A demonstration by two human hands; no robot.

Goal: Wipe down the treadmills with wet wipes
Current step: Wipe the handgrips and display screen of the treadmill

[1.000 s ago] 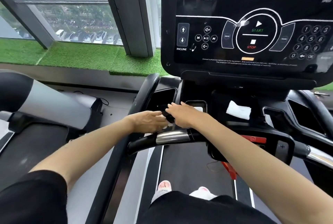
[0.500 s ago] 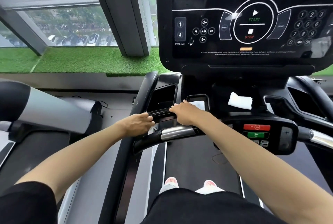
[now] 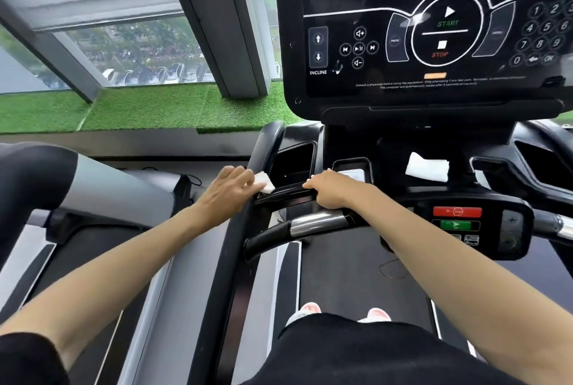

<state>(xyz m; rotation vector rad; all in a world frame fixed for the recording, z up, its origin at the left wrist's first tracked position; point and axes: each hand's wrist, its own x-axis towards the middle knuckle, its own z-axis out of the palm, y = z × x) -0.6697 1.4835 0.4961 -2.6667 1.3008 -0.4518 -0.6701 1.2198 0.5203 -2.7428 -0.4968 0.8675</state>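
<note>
I stand on a black treadmill (image 3: 347, 263) with a large dark console screen (image 3: 434, 28) above. My left hand (image 3: 228, 192) holds a small folded white wet wipe (image 3: 263, 183) against the left corner of the console's left tray (image 3: 294, 164). My right hand (image 3: 330, 190) grips the front lip of that tray, fingers curled over its edge. A second white wipe (image 3: 428, 167) lies in the middle recess of the console, untouched.
A chrome-and-black handlebar (image 3: 313, 226) runs below my hands. Red stop and green start buttons (image 3: 457, 218) sit on the centre panel at right. A neighbouring treadmill (image 3: 77, 198) stands to the left. Green turf (image 3: 139, 108) and a window lie beyond.
My left hand has slid away from the right hand, left and up along the tray's edge, and the white wipe now shows at its fingertips. The right hand stays on the tray lip.
</note>
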